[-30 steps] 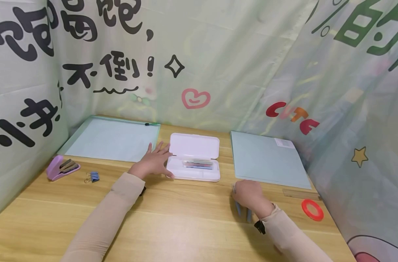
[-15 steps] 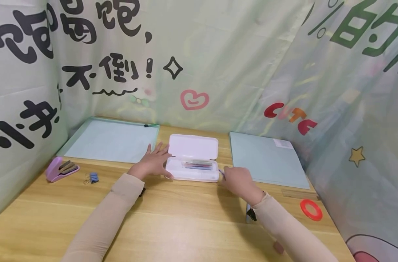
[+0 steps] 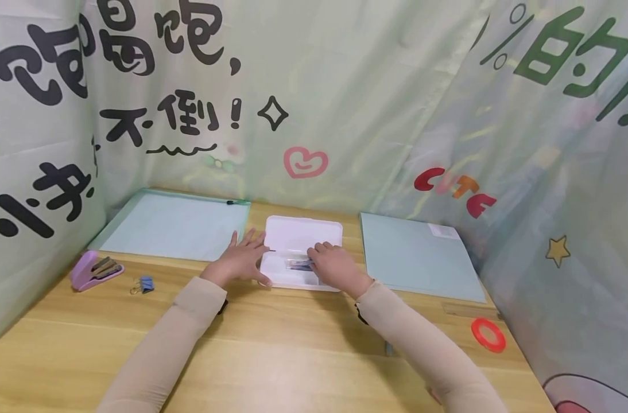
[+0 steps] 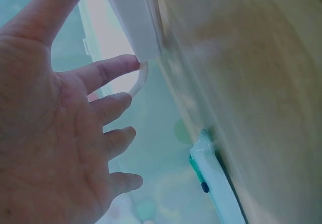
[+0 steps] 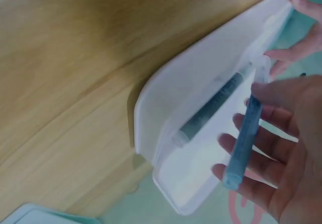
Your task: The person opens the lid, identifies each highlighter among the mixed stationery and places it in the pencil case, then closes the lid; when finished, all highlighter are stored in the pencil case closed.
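A white pencil case [image 3: 290, 277] lies with its lid [image 3: 283, 232] raised, at the back middle of the table. Several slim pens [image 3: 297, 264] lie inside; in the right wrist view one blue-grey pen [image 5: 214, 108] shows there. My left hand [image 3: 237, 261] rests at the case's left end with fingers and thumb spread; in the left wrist view its index fingertip touches the case's edge [image 4: 133, 22]. Over the case's right half, my right hand [image 3: 337, 268] holds a blue pen [image 5: 245, 138] with a clear end, between thumb and fingers. That pen is hidden in the head view.
Two pale blue sheets or folders lie left [image 3: 179, 223] and right [image 3: 417, 255]. At far left are a purple stapler-like case [image 3: 84, 272] and a blue binder clip [image 3: 146, 283]. A ruler [image 3: 469, 310] and red ring [image 3: 488, 335] lie right. A grey-blue stick [image 3: 388, 348] is partly under the right sleeve.
My right hand picked up a pen from the table right of the pencil case and carried it left, over the case. My left hand has stayed at the case's left end.
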The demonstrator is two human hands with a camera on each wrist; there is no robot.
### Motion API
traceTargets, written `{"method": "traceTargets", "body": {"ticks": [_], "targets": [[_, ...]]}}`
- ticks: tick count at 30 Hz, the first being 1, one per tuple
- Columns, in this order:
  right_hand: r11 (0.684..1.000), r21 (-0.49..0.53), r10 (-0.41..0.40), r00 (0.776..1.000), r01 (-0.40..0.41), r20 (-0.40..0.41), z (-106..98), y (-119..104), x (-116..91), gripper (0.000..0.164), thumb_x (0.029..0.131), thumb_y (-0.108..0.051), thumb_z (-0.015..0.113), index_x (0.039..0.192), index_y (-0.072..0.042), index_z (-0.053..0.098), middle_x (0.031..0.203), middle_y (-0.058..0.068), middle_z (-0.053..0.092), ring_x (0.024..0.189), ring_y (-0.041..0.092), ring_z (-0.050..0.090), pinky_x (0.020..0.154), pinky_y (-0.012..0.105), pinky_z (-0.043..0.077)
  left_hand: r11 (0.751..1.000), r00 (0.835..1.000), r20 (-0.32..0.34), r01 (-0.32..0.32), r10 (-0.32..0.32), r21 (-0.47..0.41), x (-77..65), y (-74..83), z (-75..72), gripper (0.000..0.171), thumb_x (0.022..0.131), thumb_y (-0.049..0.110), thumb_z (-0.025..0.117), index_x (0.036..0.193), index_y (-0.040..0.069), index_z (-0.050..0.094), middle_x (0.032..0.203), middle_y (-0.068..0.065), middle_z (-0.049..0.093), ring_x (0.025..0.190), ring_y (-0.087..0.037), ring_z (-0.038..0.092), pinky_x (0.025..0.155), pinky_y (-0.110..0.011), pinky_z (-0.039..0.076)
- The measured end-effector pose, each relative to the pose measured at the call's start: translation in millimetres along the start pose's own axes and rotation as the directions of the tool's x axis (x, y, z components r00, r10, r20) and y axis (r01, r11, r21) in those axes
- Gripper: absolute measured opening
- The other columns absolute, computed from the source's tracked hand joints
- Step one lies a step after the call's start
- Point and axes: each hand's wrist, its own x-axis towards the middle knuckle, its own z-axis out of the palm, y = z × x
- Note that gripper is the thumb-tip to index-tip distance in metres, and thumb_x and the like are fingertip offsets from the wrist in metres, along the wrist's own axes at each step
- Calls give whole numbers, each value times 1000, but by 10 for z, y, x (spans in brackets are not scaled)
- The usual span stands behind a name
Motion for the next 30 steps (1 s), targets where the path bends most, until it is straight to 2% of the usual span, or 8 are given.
{"method": "traceTargets", "body": {"ticks": [9,16,23,27,30], "targets": [[999,-34,4,998,-2,60,80,-105,19,16,84,-22,53,95,-12,59,80,0,54,68,14,48,56,26,44,1000,1000,6,-3,3,-11,-18,26,15,99,53,73,54,131,15,39,144,-10,8,129,-30,-7,94,-56,-12],[999,-48,9,998,-6,61,55,-123,-49,20,87,-18,46,100,-14,61,82,0,56,71,16,51,55,28,44,1000,1000,0,4,-4,0,-27,30,-5,99,53,73,55,132,16,39,144,-9,8,129,-31,-5,94,-56,-11],[999,-31,24,997,-21,80,-33,-89,-201,21,83,-19,53,102,-13,59,84,1,55,72,16,50,58,28,44,1000,1000,-8,0,0,-2,-32,49,-7,99,53,72,55,131,14,39,144,-10,8,129,-32,-5,94,-57,-11],[994,-67,95,993,-91,66,-125,-60,-396,14,79,-17,57,90,-11,61,75,1,55,66,16,50,52,27,42,1000,1000,-12,-1,1,-12,-32,46,-1,99,54,71,57,130,11,40,144,-11,8,129,-32,-4,94,-57,-12],[974,-68,225,962,-217,155,-223,-26,-569,9,77,-16,56,82,-9,60,67,3,51,62,18,48,47,29,39,1000,1000,-11,-7,6,-16,-27,36,7,98,54,70,58,130,11,40,144,-11,8,129,-32,-4,93,-57,-12]]}}
